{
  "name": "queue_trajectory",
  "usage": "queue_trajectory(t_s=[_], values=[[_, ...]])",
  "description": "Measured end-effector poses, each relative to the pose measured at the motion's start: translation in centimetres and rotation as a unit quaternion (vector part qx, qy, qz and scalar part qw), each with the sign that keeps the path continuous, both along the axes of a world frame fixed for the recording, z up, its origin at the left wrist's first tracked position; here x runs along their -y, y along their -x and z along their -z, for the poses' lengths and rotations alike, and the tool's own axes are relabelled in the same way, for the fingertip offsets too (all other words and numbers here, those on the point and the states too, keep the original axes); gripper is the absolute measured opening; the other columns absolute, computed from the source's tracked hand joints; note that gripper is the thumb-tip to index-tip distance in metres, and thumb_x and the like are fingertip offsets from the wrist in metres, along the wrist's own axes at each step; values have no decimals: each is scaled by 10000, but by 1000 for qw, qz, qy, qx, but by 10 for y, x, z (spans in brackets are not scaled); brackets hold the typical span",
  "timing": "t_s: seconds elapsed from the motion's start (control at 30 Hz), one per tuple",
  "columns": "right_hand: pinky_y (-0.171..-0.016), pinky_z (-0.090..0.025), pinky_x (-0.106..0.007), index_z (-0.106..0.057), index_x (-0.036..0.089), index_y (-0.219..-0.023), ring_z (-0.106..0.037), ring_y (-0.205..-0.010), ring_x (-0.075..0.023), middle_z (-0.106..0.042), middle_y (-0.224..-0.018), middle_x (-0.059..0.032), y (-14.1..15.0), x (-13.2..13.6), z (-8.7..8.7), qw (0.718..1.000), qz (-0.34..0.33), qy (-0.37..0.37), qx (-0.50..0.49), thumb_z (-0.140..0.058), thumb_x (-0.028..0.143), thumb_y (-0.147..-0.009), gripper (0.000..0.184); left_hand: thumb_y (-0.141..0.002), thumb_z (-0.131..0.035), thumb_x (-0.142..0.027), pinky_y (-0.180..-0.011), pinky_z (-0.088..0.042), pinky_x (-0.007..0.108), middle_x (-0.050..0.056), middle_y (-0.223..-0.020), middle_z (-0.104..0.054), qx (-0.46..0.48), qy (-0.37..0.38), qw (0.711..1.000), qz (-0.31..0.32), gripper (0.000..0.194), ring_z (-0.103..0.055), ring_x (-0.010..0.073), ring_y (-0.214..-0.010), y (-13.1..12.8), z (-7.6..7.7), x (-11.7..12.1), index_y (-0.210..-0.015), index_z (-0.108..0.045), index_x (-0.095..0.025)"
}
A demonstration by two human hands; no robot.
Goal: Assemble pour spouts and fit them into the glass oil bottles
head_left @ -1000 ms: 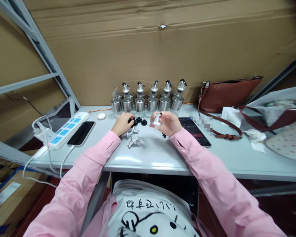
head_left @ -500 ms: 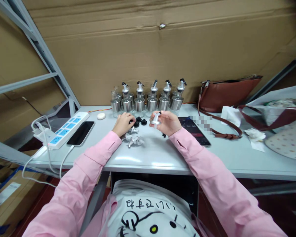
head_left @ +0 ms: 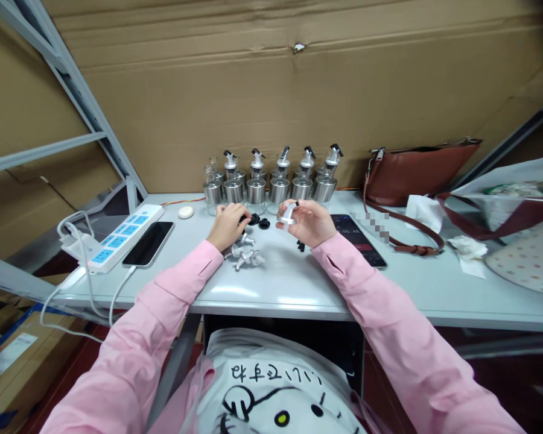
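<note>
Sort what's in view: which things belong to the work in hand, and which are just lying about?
In the work:
- silver spout in the right hand
- black stoppers by the left hand
- loose spouts
- bottles

Apparently just lying about:
- power strip
- charging phone
- white disc
- brown bag
- crumpled tissue

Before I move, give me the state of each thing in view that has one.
Right hand: closed on a silver pour spout with black tip
Left hand: beside round black stoppers; grip contents hidden
Five front steel-and-glass bottles: upright, spouts fitted
Leftmost front steel-and-glass bottle: upright, no spout
Loose silver spouts: lying on the table
Black-screened phone: dark, cable attached
Black phone at right: lit, showing digits
</note>
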State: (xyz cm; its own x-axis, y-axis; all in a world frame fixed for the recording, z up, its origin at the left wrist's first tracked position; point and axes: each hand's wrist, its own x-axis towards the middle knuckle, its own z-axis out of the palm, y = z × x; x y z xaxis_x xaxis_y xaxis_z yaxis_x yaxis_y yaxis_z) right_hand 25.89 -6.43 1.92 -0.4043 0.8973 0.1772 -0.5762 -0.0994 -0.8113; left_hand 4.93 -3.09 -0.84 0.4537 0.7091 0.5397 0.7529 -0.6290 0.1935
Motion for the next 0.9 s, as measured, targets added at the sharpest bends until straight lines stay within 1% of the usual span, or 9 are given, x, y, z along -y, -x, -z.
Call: queue_trajectory(t_s=[0.13,0.2,0.3,0.43,0.5,0.6,0.73,0.83,0.9], values=[[-606,-501,-263,-606,164,-729,-626,-740,-156,-637,-815,-33,0,0,-1,999,-5,-4,40,-548,306,-735,153,-884,-486,-237,-813,-298,335,19,-897,-612,67,-77,994,25,76,-543,159,-879,-6,-8,12,-858,-514,-171],[-591,-507,-258,-609,159,-745,-649,-748,-171,-655,-869,-42,0,-1,0,998,-17,9,60,-571,304,-719,152,-896,-458,-255,-802,-308,330,23,-878,-601,91,-115,988,46,102,-541,152,-845,-9,-9,16,-857,-496,-169],[-566,-510,-248,-608,157,-758,-666,-714,-175,-667,-889,-42,0,-2,1,996,-32,22,75,-603,307,-696,162,-915,-415,-292,-786,-321,329,19,-825,-583,111,-149,980,74,151,-529,146,-787,-11,-9,19,-843,-473,-173],[-585,-527,-258,-605,150,-763,-666,-679,-165,-664,-851,-36,0,-3,3,994,-61,6,86,-607,300,-699,163,-922,-399,-317,-724,-357,299,6,-746,-546,129,-169,969,123,182,-502,136,-723,-14,-5,21,-812,-448,-181],[-583,-527,-254,-602,144,-762,-663,-661,-157,-655,-818,-30,-1,-3,3,994,-64,-9,91,-601,289,-709,155,-922,-399,-314,-694,-374,285,8,-731,-534,130,-173,966,143,187,-490,134,-706,-15,-3,21,-793,-439,-184],[-574,-521,-247,-598,141,-752,-656,-635,-146,-652,-770,-26,-2,-4,3,994,-57,-17,92,-594,284,-719,146,-921,-396,-302,-678,-407,271,19,-743,-535,135,-155,965,163,176,-500,132,-712,-16,0,22,-799,-441,-184],[-599,-535,-280,-601,154,-738,-649,-604,-151,-672,-729,-31,-4,-5,2,996,-38,-4,87,-582,315,-728,163,-923,-391,-262,-684,-449,244,29,-823,-575,149,-114,964,187,116,-559,115,-745,-16,3,22,-945,-476,-185],[-600,-538,-288,-594,157,-741,-654,-602,-158,-684,-707,-43,-6,-5,1,996,-20,9,83,-569,338,-742,183,-919,-395,-227,-682,-465,231,34,-871,-607,142,-102,963,207,145,-597,106,-760,-16,4,22,-1024,-489,-192],[-597,-536,-287,-591,155,-739,-655,-603,-161,-688,-702,-50,-7,-5,0,996,-14,14,83,-568,345,-742,191,-902,-423,-215,-696,-477,235,37,-878,-619,138,-106,963,208,162,-606,108,-757,-16,4,22,-1044,-493,-186]])
